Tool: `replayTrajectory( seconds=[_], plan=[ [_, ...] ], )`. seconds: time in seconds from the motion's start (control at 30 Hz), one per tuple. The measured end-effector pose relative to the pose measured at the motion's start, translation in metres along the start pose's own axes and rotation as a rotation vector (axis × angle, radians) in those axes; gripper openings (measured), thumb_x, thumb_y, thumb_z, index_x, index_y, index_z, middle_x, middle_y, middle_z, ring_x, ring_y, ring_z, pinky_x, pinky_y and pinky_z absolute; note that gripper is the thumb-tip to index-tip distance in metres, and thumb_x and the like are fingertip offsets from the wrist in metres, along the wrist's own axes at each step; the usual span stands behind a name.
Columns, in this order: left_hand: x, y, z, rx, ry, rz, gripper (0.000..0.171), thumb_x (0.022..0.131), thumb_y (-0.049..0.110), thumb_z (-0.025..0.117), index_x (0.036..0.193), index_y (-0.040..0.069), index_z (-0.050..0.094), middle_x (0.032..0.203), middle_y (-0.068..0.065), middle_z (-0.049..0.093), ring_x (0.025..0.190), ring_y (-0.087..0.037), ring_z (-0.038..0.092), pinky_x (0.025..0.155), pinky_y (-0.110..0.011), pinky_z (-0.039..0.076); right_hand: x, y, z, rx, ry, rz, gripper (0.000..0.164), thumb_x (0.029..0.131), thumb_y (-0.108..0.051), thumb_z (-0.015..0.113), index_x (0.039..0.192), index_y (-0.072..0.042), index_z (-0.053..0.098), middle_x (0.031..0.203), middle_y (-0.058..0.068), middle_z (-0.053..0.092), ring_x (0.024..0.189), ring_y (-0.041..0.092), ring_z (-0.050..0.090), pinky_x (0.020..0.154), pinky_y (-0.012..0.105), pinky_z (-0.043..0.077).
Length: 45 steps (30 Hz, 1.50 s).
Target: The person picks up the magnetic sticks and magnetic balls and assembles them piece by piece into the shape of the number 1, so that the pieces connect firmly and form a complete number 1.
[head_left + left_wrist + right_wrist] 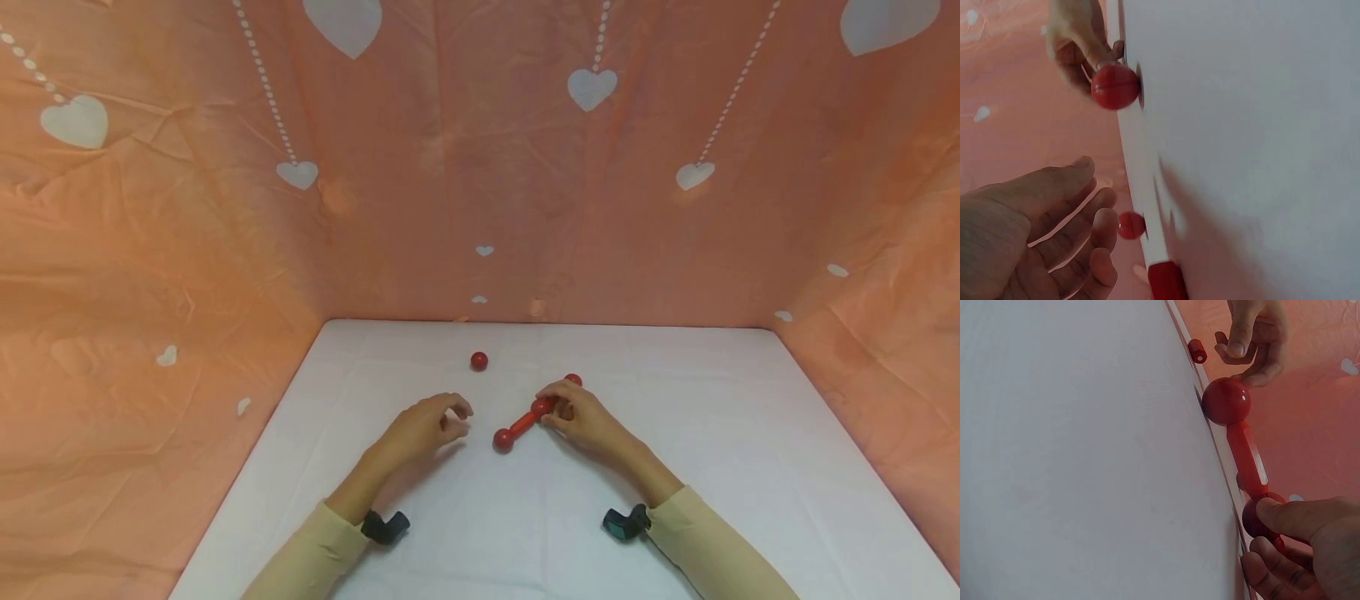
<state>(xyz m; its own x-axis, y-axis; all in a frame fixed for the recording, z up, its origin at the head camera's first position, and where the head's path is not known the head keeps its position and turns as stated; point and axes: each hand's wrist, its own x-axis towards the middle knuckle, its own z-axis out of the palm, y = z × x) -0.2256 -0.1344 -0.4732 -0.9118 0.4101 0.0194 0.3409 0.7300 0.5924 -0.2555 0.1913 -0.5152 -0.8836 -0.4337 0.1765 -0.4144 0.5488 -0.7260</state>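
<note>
My right hand [588, 419] pinches the middle ball [1264, 515] of a red ball-and-rod piece, thumb on one side and fingers on the other. A straight red rod [1247, 456] joins that ball to the end ball [503, 440] at the near left. Past the right fingers another red ball [573, 380] shows; the right hand hides whether it is joined on. My left hand [423, 429] hovers left of the piece, fingers loosely bent, holding nothing. Close to the left hand lies a separate short red rod [1167, 280], out of sight in the head view.
A loose red ball [479, 361] lies farther back on the white tabletop [675, 392]. Orange cloth [510, 208] with white hearts hangs behind the table and on both sides. A black wrist camera [386, 527] sits at the left cuff, and another [626, 523] at the right.
</note>
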Motion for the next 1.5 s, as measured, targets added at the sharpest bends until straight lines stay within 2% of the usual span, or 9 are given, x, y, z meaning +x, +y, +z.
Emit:
replayTrajectory(
  seconds=[0.37, 0.57, 0.73, 1.13, 1.5],
  plan=[
    [-0.007, -0.018, -0.013, -0.003, -0.008, -0.033, 0.024, 0.1, 0.019, 0.078, 0.123, 0.018, 0.073, 0.114, 0.006, 0.074, 0.098, -0.014, 0.064, 0.091, -0.039, 0.056, 0.0, 0.002, 0.0, -0.002, 0.0, -0.015, 0.038, 0.097, -0.013, 0.082, 0.133, -0.012, 0.07, 0.119, 0.0, 0.067, 0.097, 0.017, 0.058, 0.083, 0.026, 0.054],
    [-0.011, -0.025, -0.02, 0.012, 0.004, -0.027, 0.024, 0.099, 0.016, 0.079, 0.123, 0.015, 0.073, 0.112, 0.005, 0.073, 0.092, -0.013, 0.062, 0.085, -0.037, 0.055, 0.001, 0.002, 0.0, -0.006, 0.002, -0.012, 0.038, 0.096, -0.012, 0.082, 0.132, -0.013, 0.07, 0.119, -0.001, 0.067, 0.097, 0.017, 0.058, 0.083, 0.026, 0.054],
    [-0.014, -0.029, -0.023, 0.015, 0.022, -0.061, 0.025, 0.098, 0.016, 0.08, 0.122, 0.015, 0.074, 0.108, 0.006, 0.073, 0.09, -0.013, 0.061, 0.082, -0.035, 0.054, 0.001, 0.001, 0.0, -0.003, 0.002, 0.0, 0.038, 0.097, -0.012, 0.082, 0.132, -0.013, 0.07, 0.117, -0.001, 0.067, 0.097, 0.017, 0.058, 0.083, 0.027, 0.054],
    [-0.019, -0.044, -0.028, 0.042, 0.03, -0.083, 0.027, 0.096, 0.021, 0.084, 0.12, 0.013, 0.074, 0.099, 0.005, 0.071, 0.084, -0.012, 0.059, 0.074, -0.034, 0.051, 0.001, 0.001, 0.0, 0.005, -0.004, 0.022, 0.038, 0.097, -0.015, 0.082, 0.133, -0.015, 0.07, 0.116, -0.003, 0.067, 0.098, 0.018, 0.058, 0.083, 0.026, 0.054],
    [-0.022, -0.048, -0.027, 0.07, 0.032, -0.158, 0.025, 0.094, 0.012, 0.084, 0.117, 0.016, 0.075, 0.113, -0.001, 0.074, 0.097, -0.019, 0.063, 0.089, -0.042, 0.057, 0.0, 0.0, 0.0, 0.0, -0.012, 0.031, 0.039, 0.097, -0.016, 0.082, 0.134, -0.016, 0.07, 0.116, -0.003, 0.067, 0.098, 0.018, 0.058, 0.083, 0.026, 0.055]
  ],
)
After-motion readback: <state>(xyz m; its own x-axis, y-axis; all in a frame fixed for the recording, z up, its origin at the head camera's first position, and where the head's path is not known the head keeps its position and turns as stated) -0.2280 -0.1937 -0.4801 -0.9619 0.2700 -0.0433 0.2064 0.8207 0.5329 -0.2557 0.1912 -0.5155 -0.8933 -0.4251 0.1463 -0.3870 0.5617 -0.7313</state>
